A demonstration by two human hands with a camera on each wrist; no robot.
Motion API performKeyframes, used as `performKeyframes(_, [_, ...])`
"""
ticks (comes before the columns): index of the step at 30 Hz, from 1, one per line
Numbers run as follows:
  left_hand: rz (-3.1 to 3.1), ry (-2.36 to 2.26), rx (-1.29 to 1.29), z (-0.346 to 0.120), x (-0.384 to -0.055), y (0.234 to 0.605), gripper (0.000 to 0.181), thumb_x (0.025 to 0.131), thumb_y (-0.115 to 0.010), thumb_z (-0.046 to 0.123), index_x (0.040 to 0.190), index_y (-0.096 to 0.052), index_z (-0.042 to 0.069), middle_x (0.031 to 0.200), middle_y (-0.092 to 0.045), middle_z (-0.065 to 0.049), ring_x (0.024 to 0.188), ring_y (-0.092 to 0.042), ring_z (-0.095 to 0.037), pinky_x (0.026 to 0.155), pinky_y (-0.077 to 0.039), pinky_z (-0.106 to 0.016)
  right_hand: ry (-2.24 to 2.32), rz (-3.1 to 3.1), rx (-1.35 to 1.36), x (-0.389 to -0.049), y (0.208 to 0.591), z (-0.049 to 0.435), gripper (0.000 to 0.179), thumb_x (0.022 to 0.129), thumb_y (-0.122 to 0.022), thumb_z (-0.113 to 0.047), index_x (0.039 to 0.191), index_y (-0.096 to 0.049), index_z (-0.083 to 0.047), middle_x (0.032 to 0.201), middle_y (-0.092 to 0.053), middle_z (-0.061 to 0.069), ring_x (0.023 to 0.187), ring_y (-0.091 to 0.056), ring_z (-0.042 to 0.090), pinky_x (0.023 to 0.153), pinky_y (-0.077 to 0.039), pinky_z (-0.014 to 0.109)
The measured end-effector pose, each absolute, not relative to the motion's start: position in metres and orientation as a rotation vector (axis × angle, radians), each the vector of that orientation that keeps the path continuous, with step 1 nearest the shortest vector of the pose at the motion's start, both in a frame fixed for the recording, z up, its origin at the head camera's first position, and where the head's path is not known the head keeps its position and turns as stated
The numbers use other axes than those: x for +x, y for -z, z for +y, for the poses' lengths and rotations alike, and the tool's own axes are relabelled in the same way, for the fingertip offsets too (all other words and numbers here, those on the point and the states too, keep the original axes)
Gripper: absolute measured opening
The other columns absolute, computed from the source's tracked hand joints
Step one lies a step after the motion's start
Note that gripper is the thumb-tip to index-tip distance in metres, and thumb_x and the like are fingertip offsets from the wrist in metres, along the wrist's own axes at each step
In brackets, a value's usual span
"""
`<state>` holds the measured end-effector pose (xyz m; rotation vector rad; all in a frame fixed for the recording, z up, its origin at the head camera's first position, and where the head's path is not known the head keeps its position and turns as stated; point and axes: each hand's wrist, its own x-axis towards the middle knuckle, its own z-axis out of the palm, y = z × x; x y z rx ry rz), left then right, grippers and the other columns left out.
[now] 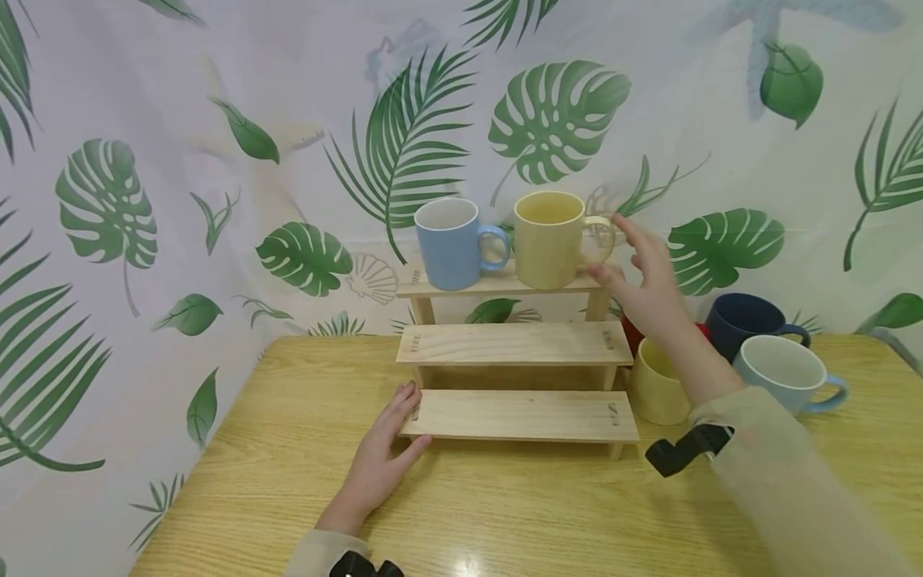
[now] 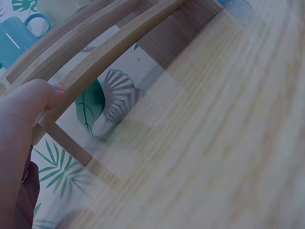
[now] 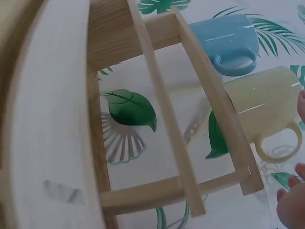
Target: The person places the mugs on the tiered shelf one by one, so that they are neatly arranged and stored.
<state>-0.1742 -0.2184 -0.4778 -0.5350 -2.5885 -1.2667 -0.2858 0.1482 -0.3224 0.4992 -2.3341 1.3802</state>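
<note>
On the top step of a three-tier wooden display rack (image 1: 513, 344) stand a light blue mug (image 1: 449, 255) and, to its right, a yellow mug (image 1: 546, 250). Both handles point right. My right hand (image 1: 652, 280) is beside the yellow mug's handle, thumb and forefinger spread apart around its outer side, with nothing gripped. With my left hand (image 1: 380, 457) I hold the left end of the rack's lowest step. In the left wrist view, the thumb (image 2: 45, 95) lies against that step's front edge.
Right of the rack, partly behind my right forearm, stand another yellow mug (image 1: 658, 389), a navy mug (image 1: 746, 320) and a pale blue mug (image 1: 782, 373). Something red (image 1: 631, 332) shows behind them. A leaf-patterned cloth (image 1: 303, 184) hangs behind the wooden table (image 1: 505, 513).
</note>
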Motion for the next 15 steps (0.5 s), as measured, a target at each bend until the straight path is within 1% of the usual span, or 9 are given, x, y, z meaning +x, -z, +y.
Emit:
performKeyframes(2, [-2.589,1.270,-0.533,-0.219,-0.175,0.478,0.061,0.093,-0.062,0.034,0.147,-0.040,0.017,0.155,-0.028,-0.001,0.143,-0.017,-0.016,0.113,-0.019,-0.047,-1.331,-2.327,0.493,-0.276,0.328,0.154,0.073,0.092,-0.064,-0.035,0.151,-0.029,-0.012,0.152,-0.026,0.014,0.137,-0.022,0.033,0.107,-0.025,0.059])
performKeyframes(5, [-2.590,1.272,-0.528,-0.219,-0.175,0.478,0.061,0.093,-0.063,0.034,0.147,-0.040,0.017,0.155,-0.028,-0.001,0.143,-0.017,-0.016,0.114,-0.019,-0.045,-1.306,-2.331,0.483,-0.262,0.336,0.162,0.072,0.092,-0.065,-0.031,0.151,-0.029,-0.011,0.152,-0.026,0.016,0.137,-0.022,0.036,0.108,-0.023,0.060])
performKeyframes(8, [-2.593,1.277,-0.520,-0.219,-0.175,0.477,0.061,0.093,-0.063,0.034,0.146,-0.040,0.016,0.155,-0.028,-0.001,0.143,-0.017,-0.016,0.114,-0.019,-0.045,-1.299,-2.374,0.442,-0.249,0.344,0.170,0.070,0.093,-0.064,-0.028,0.151,-0.029,-0.013,0.152,-0.026,0.017,0.135,-0.027,0.041,0.106,-0.027,0.061])
performKeyframes(11, [-2.594,1.279,-0.519,-0.219,-0.174,0.477,0.061,0.093,-0.063,0.034,0.146,-0.040,0.016,0.155,-0.028,-0.002,0.143,-0.017,-0.017,0.113,-0.019,-0.046,-1.260,-2.415,0.377,-0.236,0.353,0.179,0.069,0.093,-0.064,-0.029,0.151,-0.030,-0.015,0.151,-0.028,0.017,0.129,-0.032,0.044,0.099,-0.030,0.065])
performKeyframes(13, [-2.593,1.282,-0.522,-0.219,-0.174,0.476,0.060,0.093,-0.063,0.034,0.146,-0.041,0.016,0.155,-0.029,-0.003,0.143,-0.017,-0.017,0.113,-0.019,-0.046,-1.244,-2.424,0.346,-0.228,0.360,0.185,0.069,0.092,-0.065,-0.029,0.151,-0.031,-0.017,0.151,-0.029,0.017,0.130,-0.031,0.045,0.097,-0.028,0.068])
performKeyframes(15, [-2.592,1.284,-0.527,-0.218,-0.174,0.476,0.060,0.093,-0.063,0.033,0.146,-0.040,0.015,0.155,-0.029,-0.003,0.143,-0.017,-0.017,0.113,-0.019,-0.045,-1.230,-2.410,0.349,-0.223,0.367,0.191,0.068,0.092,-0.066,-0.027,0.150,-0.032,-0.017,0.150,-0.031,0.018,0.132,-0.027,0.044,0.098,-0.023,0.070])
